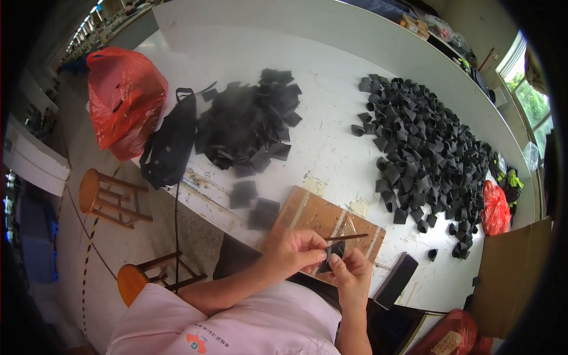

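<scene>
Table (pixel 331 112), bulging red bag (pixel 127 97), pinched black piece (pixel 336 247)

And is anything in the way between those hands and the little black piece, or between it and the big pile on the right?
Nothing visible separates the left hand or right hand from the black piece; both touch it. Toward the big pile, a thin dark stick and the wooden board show between.
</scene>
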Tool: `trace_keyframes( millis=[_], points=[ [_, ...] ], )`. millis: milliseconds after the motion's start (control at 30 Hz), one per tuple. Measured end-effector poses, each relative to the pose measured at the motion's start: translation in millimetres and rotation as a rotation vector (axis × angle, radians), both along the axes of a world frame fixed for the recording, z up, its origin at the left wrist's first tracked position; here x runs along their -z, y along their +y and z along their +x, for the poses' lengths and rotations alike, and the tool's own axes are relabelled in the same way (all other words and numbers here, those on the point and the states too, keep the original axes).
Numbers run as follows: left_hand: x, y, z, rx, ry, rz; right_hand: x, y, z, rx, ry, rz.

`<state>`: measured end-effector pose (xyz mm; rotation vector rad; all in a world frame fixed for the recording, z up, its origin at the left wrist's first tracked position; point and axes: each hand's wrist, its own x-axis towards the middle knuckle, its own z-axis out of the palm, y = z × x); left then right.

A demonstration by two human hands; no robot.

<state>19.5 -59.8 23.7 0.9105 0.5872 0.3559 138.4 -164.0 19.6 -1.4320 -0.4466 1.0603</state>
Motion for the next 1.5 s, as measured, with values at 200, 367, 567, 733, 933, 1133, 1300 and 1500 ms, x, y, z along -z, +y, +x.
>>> trace_keyframes(
  millis=[200,367,567,733,933,1133,1300,1500],
  points=[
    [-5.9,-17.7,12.1,-0.139,0.12,0.705,-12.4,4.7,-12.7,0.094,-0.761,0.23],
    [3.3,-25.9,21.6,-0.398,0.158,1.171,-4.4,13.9,-10.1,0.114,-1.255,0.151],
    [-7.7,-4.3,9.2,-0.152,-0.276,-0.219,4.6,17.9,-2.3,0.167,-1.316,0.079],
    [-40.2,3.7,5.6,-0.261,-0.272,0.265,-6.0,12.0,0.7,0.275,-0.244,0.169],
    [-21.9,-15.1,15.8,-0.156,0.083,0.584,-10.4,6.1,-7.4,0.226,-0.386,0.207],
    [-8.4,-19.7,19.9,-0.271,0.153,0.779,-22.6,10.0,-13.5,0.163,-1.108,0.132],
    [-6.7,-17.4,27.4,-0.37,0.052,0.342,1.1,16.5,-6.5,0.186,-1.327,0.032],
    [-46.9,2.2,9.2,-0.176,-0.243,0.131,11.2,3.6,7.7,0.264,-0.809,0.014]
  ],
)
